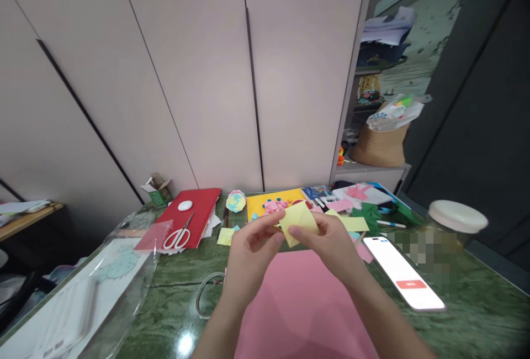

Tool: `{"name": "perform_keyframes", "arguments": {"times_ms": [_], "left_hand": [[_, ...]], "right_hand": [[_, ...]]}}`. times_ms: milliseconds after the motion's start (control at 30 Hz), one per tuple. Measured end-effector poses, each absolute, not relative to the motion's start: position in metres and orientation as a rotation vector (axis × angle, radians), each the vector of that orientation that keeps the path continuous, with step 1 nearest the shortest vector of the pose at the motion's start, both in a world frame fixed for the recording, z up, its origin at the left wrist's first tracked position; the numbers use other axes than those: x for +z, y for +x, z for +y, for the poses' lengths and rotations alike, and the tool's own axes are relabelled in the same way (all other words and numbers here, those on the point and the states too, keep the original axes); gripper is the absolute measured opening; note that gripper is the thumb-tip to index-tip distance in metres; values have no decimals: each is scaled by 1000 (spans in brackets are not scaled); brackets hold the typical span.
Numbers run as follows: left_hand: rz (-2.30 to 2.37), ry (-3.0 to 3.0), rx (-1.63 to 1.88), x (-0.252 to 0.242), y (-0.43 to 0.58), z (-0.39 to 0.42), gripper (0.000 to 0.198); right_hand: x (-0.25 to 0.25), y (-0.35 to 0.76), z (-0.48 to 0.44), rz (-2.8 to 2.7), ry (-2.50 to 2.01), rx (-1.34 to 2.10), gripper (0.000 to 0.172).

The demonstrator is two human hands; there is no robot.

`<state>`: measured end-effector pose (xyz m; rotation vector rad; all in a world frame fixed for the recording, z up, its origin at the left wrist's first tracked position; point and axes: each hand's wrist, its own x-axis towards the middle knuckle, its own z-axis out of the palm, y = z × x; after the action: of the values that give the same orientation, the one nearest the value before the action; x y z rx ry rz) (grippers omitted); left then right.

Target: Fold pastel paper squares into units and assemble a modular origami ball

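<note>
Over a pink sheet (298, 304), I hold up a small square of yellow paper (298, 220), turned cornerwise with a faint crease. My right hand (331, 237) pinches it, the thumb flat on its near face and the fingers behind. At the paper's left edge is my left hand (252, 248), with index finger and thumb curled toward each other against it. Its fingertips are partly hidden by the paper. More yellow paper (355, 223) lies just beyond my right hand.
White-handled scissors (178, 238) rest by a red folder (199, 210) at left. A lit phone (403, 273) and a white-lidded jar (457, 218) are at right. Pink pieces (276, 205) sit on a yellow sheet (256, 200) at the back. A grey loop (201, 295) lies left of the pink sheet.
</note>
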<state>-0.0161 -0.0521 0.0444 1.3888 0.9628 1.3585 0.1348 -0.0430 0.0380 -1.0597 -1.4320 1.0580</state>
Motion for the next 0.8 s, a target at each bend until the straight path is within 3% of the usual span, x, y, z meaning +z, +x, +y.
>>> {"name": "perform_keyframes", "arguments": {"times_ms": [333,600,800], "left_hand": [[1073,1327,1507,42,-11,-43,6],[1086,1160,1618,38,-11,-39,9],[1076,1151,1634,37,-13,-37,10]], "right_hand": [[40,137,-44,-1577,-1092,1043,22],[42,134,-47,-1560,-984,1155,21],[38,130,-47,-1586,-1056,1046,24]]}}
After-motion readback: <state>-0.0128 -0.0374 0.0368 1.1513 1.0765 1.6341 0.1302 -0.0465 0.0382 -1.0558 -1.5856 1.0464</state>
